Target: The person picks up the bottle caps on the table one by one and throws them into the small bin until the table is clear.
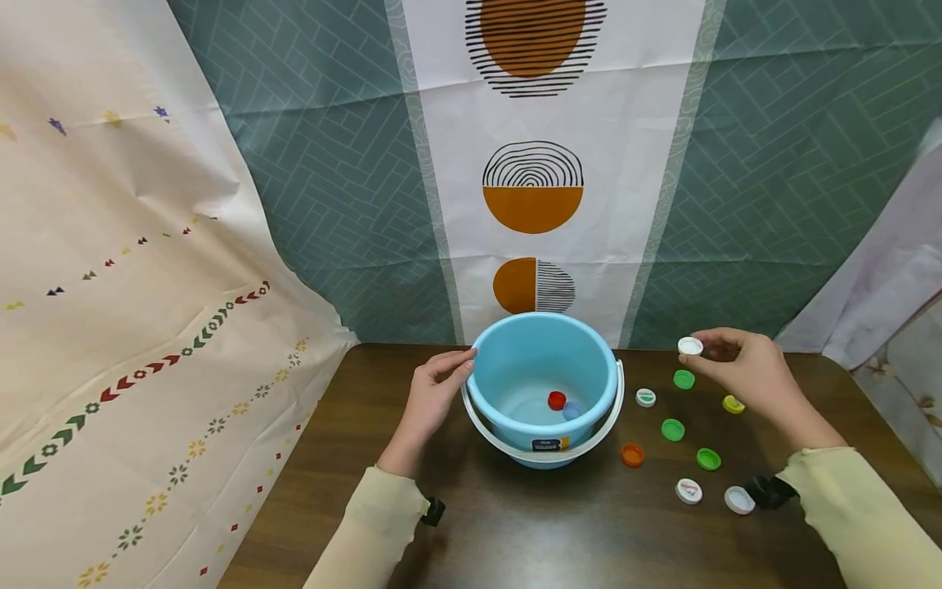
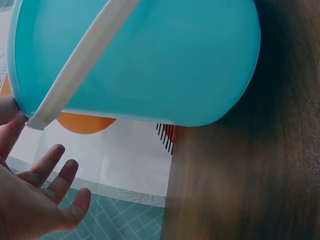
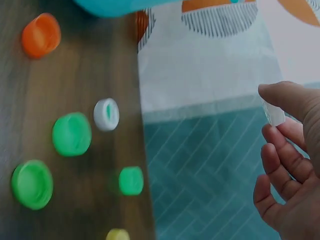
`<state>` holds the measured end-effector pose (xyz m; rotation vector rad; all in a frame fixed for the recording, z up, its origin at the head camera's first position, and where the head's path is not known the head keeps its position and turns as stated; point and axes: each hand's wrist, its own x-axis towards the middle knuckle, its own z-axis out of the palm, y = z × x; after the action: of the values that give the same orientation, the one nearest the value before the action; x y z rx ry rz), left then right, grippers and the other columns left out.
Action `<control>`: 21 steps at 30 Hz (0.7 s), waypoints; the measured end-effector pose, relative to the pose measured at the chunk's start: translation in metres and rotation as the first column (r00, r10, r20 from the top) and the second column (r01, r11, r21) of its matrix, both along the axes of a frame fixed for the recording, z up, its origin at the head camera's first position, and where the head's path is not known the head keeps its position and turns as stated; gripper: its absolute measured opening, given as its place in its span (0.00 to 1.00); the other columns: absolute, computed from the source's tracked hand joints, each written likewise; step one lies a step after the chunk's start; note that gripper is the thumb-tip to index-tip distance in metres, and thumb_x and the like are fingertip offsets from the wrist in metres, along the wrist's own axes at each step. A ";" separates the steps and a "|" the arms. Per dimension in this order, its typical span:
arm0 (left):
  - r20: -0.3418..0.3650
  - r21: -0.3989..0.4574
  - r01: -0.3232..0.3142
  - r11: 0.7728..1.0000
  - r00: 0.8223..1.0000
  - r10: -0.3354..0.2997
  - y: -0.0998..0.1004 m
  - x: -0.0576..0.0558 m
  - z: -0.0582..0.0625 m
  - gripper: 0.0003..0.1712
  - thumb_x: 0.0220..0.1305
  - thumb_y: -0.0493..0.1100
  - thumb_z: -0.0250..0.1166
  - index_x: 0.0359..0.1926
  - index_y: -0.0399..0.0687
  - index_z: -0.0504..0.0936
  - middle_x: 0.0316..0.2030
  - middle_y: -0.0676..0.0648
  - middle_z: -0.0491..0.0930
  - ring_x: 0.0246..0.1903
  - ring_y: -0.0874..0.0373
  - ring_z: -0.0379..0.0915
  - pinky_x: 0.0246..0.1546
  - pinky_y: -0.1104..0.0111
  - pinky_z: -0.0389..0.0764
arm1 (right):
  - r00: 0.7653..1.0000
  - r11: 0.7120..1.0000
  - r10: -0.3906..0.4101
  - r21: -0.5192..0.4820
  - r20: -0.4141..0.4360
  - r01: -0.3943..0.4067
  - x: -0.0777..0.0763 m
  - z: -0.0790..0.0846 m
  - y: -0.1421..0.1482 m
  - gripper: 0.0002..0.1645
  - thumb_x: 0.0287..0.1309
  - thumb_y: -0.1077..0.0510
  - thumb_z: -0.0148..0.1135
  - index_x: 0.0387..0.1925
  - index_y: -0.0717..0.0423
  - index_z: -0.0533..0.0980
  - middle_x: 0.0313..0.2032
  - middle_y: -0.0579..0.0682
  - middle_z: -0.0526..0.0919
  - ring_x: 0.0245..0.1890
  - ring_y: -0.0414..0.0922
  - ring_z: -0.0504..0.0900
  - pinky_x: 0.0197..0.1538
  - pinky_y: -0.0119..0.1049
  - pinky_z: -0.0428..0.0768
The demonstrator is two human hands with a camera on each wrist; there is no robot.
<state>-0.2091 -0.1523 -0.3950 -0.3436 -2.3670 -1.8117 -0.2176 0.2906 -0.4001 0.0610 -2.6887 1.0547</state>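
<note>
A light blue bucket (image 1: 515, 438) with a white handle stands on the table. Inside it lie a red bottle cap (image 1: 557, 400) and a bluish cap (image 1: 571, 411). My left hand (image 1: 434, 394) pinches the bucket's left rim between thumb and forefinger; the other fingers spread loosely below in the left wrist view. To the right of the bucket, my right hand (image 1: 743, 364) holds a white bottle cap (image 1: 690, 346) between thumb and fingertips, raised over the table. In the right wrist view that cap (image 3: 274, 113) appears edge-on, partly hidden by the thumb.
Several loose caps lie right of the bucket, among them an orange cap (image 1: 632, 455), a green cap (image 1: 673, 429), a yellow cap (image 1: 733, 404) and a white cap (image 1: 688, 491). Patterned cloth (image 1: 331, 204) hangs behind the brown table (image 1: 545, 532).
</note>
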 end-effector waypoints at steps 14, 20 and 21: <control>-0.035 0.019 -0.053 0.998 0.998 0.053 -0.004 -0.015 -0.031 0.17 0.57 0.53 0.66 0.47 0.57 0.84 0.48 0.54 0.81 0.53 0.60 0.72 0.52 0.60 0.75 | 0.998 0.997 0.061 0.043 -0.020 -0.060 -0.023 0.027 -0.047 0.33 0.46 0.34 0.66 0.48 0.49 0.76 0.44 0.54 0.80 0.45 0.48 0.72 0.38 0.37 0.73; -0.003 0.033 -0.021 0.999 1.000 0.021 -0.003 -0.005 -0.015 0.18 0.59 0.46 0.66 0.49 0.46 0.83 0.50 0.48 0.80 0.54 0.56 0.72 0.52 0.60 0.75 | 0.995 0.996 0.088 0.032 -0.036 -0.087 -0.029 0.031 -0.063 0.30 0.46 0.34 0.66 0.46 0.47 0.77 0.43 0.52 0.80 0.44 0.47 0.72 0.37 0.38 0.73; 0.002 0.035 -0.018 0.999 1.000 0.018 -0.002 -0.003 -0.011 0.18 0.59 0.45 0.66 0.50 0.45 0.83 0.50 0.46 0.80 0.54 0.55 0.72 0.52 0.60 0.75 | 0.995 0.995 0.096 0.030 -0.041 -0.095 -0.031 0.032 -0.066 0.30 0.46 0.34 0.66 0.46 0.46 0.77 0.43 0.52 0.80 0.44 0.47 0.72 0.37 0.39 0.73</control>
<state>-0.2122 -0.1547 -0.4059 -0.3161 -2.3289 -1.8440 -0.2481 0.2244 -0.3677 0.2170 -2.6864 1.0314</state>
